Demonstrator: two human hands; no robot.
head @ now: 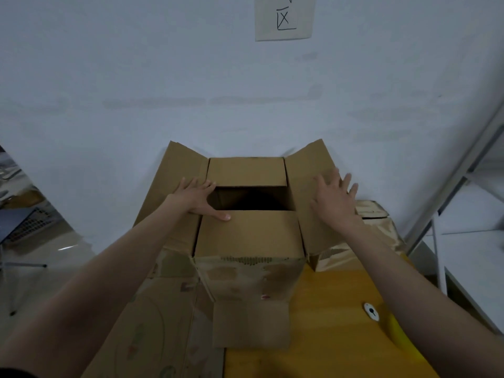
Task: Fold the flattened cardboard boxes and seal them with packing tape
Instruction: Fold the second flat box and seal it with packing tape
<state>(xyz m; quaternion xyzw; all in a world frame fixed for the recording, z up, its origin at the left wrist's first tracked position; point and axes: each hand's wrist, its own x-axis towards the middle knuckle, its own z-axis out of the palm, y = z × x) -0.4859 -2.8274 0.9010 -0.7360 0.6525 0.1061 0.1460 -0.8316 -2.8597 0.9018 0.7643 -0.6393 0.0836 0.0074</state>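
A brown cardboard box [249, 271] stands upright on the yellow table [327, 317], its top partly open. The near flap [248, 233] and far flap [246, 171] are folded inward, with a dark gap between them. My left hand [197, 199] lies flat at the base of the left flap [174, 181], thumb on the near flap's edge. My right hand [334, 199] rests with spread straight fingers on the right flap [308, 165], which stands up and outward. Flattened cardboard [158, 323] lies under my left forearm.
A taped-up box [373, 227] sits behind on the right. A small white round object [371, 311] lies on the table near my right forearm. A white wall is close behind the box, a metal frame [450, 186] stands at right, and a chair [24, 227] at left.
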